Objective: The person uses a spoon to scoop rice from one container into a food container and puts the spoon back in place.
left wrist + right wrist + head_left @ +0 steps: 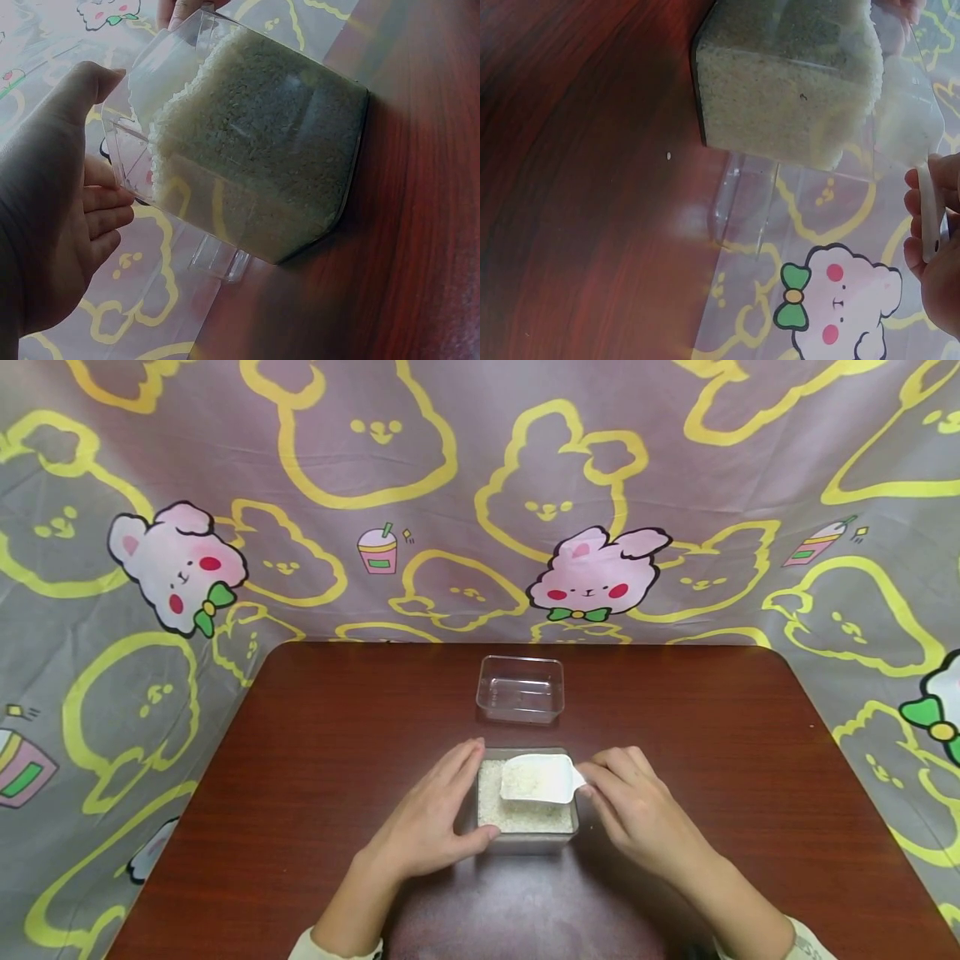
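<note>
A clear container (527, 842) of white rice (491, 806) stands on the table before me, filled to just below its rim. My left hand (429, 810) holds it at the left side, thumb at the near corner and fingers at the far one. My right hand (633, 802) grips the handle (928, 214) of a white scoop (558, 777) from the right. The scoop lies level over the rice, within the container's opening in the head view, with some rice in its bowl. Through the clear wall in the left wrist view, the rice (247, 127) shows packed against the sides.
Behind the rice container stands a second, shallower clear container (521, 702), with no rice in it. One loose grain (668, 156) lies on the brown table (337, 718). A patterned cloth (450, 527) hangs around the table's back and sides.
</note>
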Demonstrator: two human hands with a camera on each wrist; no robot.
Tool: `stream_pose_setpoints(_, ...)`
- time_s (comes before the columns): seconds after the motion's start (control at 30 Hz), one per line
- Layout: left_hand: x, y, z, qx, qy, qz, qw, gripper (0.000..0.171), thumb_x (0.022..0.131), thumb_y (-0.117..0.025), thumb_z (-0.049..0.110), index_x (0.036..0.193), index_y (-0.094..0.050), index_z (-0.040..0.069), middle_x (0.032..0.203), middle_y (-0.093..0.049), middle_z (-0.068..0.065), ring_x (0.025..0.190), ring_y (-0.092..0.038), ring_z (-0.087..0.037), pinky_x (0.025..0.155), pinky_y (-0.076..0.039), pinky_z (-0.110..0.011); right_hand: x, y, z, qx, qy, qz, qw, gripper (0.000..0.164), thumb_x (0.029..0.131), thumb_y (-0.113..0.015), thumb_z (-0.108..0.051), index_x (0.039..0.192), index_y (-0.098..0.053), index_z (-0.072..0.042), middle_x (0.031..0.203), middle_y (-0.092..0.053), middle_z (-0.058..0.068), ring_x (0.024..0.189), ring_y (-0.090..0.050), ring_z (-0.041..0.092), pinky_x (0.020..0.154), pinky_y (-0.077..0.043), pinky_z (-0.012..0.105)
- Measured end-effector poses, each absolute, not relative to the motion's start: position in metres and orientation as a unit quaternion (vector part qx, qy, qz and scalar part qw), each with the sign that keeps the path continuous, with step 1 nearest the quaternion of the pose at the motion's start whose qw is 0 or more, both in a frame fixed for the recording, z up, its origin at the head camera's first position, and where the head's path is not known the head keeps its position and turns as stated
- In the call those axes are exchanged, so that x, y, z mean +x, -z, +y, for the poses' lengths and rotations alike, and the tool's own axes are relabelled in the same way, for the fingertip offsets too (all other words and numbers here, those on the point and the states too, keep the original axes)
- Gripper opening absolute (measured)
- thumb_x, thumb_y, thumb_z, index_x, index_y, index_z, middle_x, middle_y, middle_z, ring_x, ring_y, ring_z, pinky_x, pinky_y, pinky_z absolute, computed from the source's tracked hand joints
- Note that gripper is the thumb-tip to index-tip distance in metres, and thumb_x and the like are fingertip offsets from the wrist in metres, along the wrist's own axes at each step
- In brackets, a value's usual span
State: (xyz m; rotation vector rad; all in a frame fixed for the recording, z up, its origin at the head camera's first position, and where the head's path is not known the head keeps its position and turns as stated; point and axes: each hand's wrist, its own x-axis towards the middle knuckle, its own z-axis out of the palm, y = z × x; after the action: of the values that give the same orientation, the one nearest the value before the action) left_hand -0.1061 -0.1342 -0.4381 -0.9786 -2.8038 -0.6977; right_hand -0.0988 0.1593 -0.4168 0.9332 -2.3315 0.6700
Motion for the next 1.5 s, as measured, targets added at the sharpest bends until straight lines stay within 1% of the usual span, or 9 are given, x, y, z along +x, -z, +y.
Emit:
stream_pose_setpoints(0.17, -0.1066, 0.4381, -0.1346, -0.331, 0.221, -0.916, 0.053, 0.096, 0.085, -0.064, 0.054, 0.156, -0.023, 0.005, 0.163, -0.026, -0.008, 0.15, -0.024, -0.02, 0.122, -0.026, -0.039, -0.1004, 0.4165, 0.16, 0.349, -0.245, -0.863, 0.271, 0.037, 0.105, -0.043, -0.029, 0.102, -0.071, -0.005, 0.096, -0.06, 0.001, 0.09, -0.05, 0.019, 0.079, -0.039, 0.027)
stream_pose_setpoints(0.43, -0.1077, 0.4371, -0.1343, -0.331, 0.231, -0.913, 0.061, 0.095, 0.082, -0.067, 0.053, 0.154, -0.03, 0.004, 0.159, -0.033, -0.01, 0.147, -0.03, -0.022, 0.12, -0.03, -0.041, -0.1027, 0.4153, 0.1598, 0.361, -0.245, -0.853, 0.288, 0.039, 0.105, -0.041, -0.03, 0.103, -0.071, -0.005, 0.096, -0.06, 0.001, 0.089, -0.05, 0.019, 0.078, -0.04, 0.028)
stream_pose_setpoints(0.53, -0.1076, 0.437, -0.1344, -0.331, 0.23, -0.913, 0.061, 0.096, 0.081, -0.067, 0.054, 0.154, -0.029, 0.004, 0.159, -0.033, -0.01, 0.147, -0.03, -0.022, 0.12, -0.03, -0.041, -0.1033, 0.415, 0.1594, 0.363, -0.249, -0.849, 0.294, 0.038, 0.105, -0.042, -0.029, 0.102, -0.071, -0.005, 0.095, -0.06, 0.001, 0.088, -0.051, 0.019, 0.077, -0.04, 0.028)
stream_pose_setpoints(0.77, -0.1082, 0.4367, -0.1335, -0.335, 0.219, -0.914, 0.063, 0.096, 0.082, -0.066, 0.054, 0.154, -0.029, 0.003, 0.16, -0.03, -0.009, 0.147, -0.03, -0.023, 0.12, -0.03, -0.041, -0.1022, 0.4161, 0.1624, 0.355, -0.256, -0.859, 0.267, 0.037, 0.105, -0.043, -0.029, 0.103, -0.071, -0.004, 0.096, -0.06, 0.001, 0.09, -0.05, 0.018, 0.079, -0.038, 0.026)
stream_pose_setpoints(0.9, -0.1087, 0.4364, -0.1331, -0.336, 0.217, -0.915, 0.054, 0.097, 0.082, -0.066, 0.055, 0.154, -0.028, 0.002, 0.16, -0.03, -0.011, 0.148, -0.028, -0.023, 0.122, -0.025, -0.039, -0.1023, 0.4173, 0.164, 0.353, -0.261, -0.86, 0.259, 0.033, 0.104, -0.046, -0.028, 0.103, -0.071, -0.005, 0.097, -0.06, 0.0, 0.091, -0.05, 0.018, 0.08, -0.038, 0.027)
stream_pose_setpoints(1.07, -0.1095, 0.4364, -0.1323, -0.343, 0.211, -0.914, 0.056, 0.097, 0.082, -0.066, 0.054, 0.153, -0.028, 0.0, 0.16, -0.029, -0.012, 0.149, -0.026, -0.022, 0.124, -0.02, -0.038, -0.1027, 0.4174, 0.1654, 0.353, -0.268, -0.859, 0.259, 0.035, 0.104, -0.045, -0.029, 0.102, -0.071, -0.005, 0.097, -0.06, -0.001, 0.091, -0.05, 0.018, 0.08, -0.038, 0.027)
stream_pose_setpoints(1.23, -0.1093, 0.4365, -0.1322, -0.345, 0.213, -0.912, 0.062, 0.096, 0.082, -0.066, 0.053, 0.153, -0.029, 0.0, 0.161, -0.029, -0.011, 0.149, -0.026, -0.022, 0.123, -0.021, -0.039, -0.1032, 0.4161, 0.1665, 0.352, -0.269, -0.86, 0.253, 0.034, 0.104, -0.046, -0.029, 0.103, -0.071, -0.006, 0.098, -0.06, -0.002, 0.092, -0.049, 0.017, 0.08, -0.038, 0.026)
stream_pose_setpoints(1.4, -0.1083, 0.4371, -0.1332, -0.342, 0.211, -0.914, 0.055, 0.096, 0.084, -0.064, 0.055, 0.155, -0.026, 0.002, 0.161, -0.028, -0.011, 0.149, -0.025, -0.02, 0.124, -0.021, -0.037, -0.1035, 0.4131, 0.1678, 0.349, -0.273, -0.862, 0.245, 0.031, 0.103, -0.049, -0.028, 0.105, -0.071, -0.006, 0.099, -0.06, -0.002, 0.094, -0.049, 0.016, 0.081, -0.038, 0.026)
stream_pose_setpoints(1.5, -0.1079, 0.4372, -0.1333, -0.342, 0.209, -0.914, 0.057, 0.096, 0.084, -0.064, 0.055, 0.154, -0.027, 0.001, 0.161, -0.028, -0.011, 0.149, -0.025, -0.02, 0.123, -0.021, -0.037, -0.1036, 0.4103, 0.1686, 0.347, -0.277, -0.862, 0.244, 0.028, 0.102, -0.052, -0.026, 0.106, -0.071, -0.007, 0.099, -0.06, -0.002, 0.094, -0.049, 0.016, 0.082, -0.038, 0.026)
